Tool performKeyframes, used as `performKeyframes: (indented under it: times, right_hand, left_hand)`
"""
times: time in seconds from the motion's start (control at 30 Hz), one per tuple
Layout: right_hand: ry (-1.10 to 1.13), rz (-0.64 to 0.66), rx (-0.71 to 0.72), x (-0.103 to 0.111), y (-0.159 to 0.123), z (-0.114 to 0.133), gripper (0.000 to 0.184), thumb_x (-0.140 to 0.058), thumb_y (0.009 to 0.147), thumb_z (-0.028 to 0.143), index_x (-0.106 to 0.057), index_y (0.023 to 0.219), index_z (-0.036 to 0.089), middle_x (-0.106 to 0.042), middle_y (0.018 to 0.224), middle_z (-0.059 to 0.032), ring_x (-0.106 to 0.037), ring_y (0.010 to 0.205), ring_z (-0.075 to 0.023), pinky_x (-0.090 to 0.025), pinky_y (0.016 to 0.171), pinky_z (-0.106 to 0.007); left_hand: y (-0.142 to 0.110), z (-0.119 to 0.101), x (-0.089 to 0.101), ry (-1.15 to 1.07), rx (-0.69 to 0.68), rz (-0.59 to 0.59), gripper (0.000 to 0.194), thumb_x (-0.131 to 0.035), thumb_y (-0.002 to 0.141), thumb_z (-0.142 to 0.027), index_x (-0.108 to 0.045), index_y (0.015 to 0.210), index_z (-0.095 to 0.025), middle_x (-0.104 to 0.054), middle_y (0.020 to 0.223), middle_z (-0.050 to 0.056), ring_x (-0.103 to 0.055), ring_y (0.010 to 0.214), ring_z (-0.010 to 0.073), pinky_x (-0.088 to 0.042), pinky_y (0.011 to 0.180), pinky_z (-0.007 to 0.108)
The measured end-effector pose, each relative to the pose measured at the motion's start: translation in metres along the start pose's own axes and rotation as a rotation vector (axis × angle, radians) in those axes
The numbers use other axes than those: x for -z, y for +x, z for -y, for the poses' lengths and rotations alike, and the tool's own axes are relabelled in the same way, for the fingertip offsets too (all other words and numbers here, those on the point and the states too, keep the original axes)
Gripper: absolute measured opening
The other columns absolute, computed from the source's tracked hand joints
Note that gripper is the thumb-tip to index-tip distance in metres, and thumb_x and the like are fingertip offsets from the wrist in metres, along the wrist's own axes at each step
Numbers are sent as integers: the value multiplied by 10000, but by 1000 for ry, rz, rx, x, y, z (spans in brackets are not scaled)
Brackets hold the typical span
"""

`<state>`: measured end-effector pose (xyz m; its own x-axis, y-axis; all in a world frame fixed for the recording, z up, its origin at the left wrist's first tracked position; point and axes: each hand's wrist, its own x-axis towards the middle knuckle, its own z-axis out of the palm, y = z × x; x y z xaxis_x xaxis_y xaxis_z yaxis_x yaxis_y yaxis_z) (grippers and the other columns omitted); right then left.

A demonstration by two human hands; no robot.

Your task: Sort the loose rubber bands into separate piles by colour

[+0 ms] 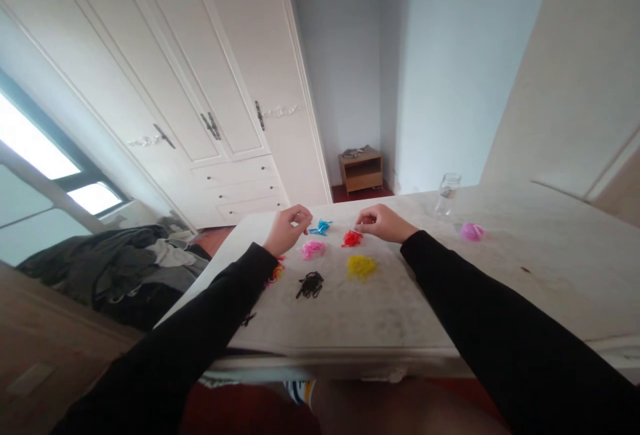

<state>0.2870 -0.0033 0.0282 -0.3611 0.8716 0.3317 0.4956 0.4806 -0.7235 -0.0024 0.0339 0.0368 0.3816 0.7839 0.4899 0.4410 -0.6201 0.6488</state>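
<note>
Small heaps of thin elastic bands lie sorted by colour on a pale table point(380, 315): blue point(321, 227), red point(352, 239), pink point(313, 249), yellow point(361, 266) and black point(311, 284). An orange heap point(277, 272) shows partly beside my left sleeve. My left hand point(289, 227) hovers just left of the blue heap, fingers curled in a pinch. My right hand point(381, 222) rests just behind the red heap, fingertips pinched at its edge. What either pinch holds is too small to make out.
An empty glass jar point(447, 193) stands at the table's far side, with a pink lump point(471, 231) lying to its right. White wardrobes point(200, 88) fill the left background, a small wooden nightstand point(361, 170) stands in the corner, and dark clothes point(115, 268) are piled at the left.
</note>
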Motion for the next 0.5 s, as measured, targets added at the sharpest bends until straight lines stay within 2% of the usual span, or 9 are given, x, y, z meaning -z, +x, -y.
performKeyframes:
  times: [0.13, 0.27, 0.37, 0.5]
  right_hand:
    - [-99, -117, 26, 2, -2, -5, 219, -636, 721, 338, -696, 672, 133, -477, 535, 34, -430, 566, -116, -291, 595, -283]
    - [-153, -128, 34, 5, -3, -12, 225, -614, 703, 337, -696, 650, 134, -473, 532, 21, -438, 572, -127, -298, 608, -299]
    - [-137, -130, 13, 5, -4, -19, 242, -611, 686, 368, -683, 631, 144, -482, 533, 12, -440, 581, -136, -302, 612, -304]
    - [-71, -166, -31, 3, -5, -25, 283, -605, 678, 429, -648, 605, 159, -489, 530, 6, -413, 579, -137, -299, 602, -305]
  left_hand:
    - [4, -20, 15, 97, -34, 59, 169, -624, 868, -321, -628, 835, -155, -661, 698, 8, -666, 573, 133, -538, 618, 256]
    - [-3, -31, 46, 252, -36, 134, 212, -614, 872, -340, -640, 797, -144, -658, 683, 17, -663, 574, 130, -524, 619, 240]
    - [-16, -21, 72, 362, 75, 168, 214, -639, 837, -350, -671, 793, -143, -670, 627, 16, -675, 568, 145, -515, 626, 243]
    - [-42, 1, 96, 449, 242, 303, 232, -663, 777, -376, -717, 781, -151, -708, 632, 36, -666, 597, 162, -490, 615, 246]
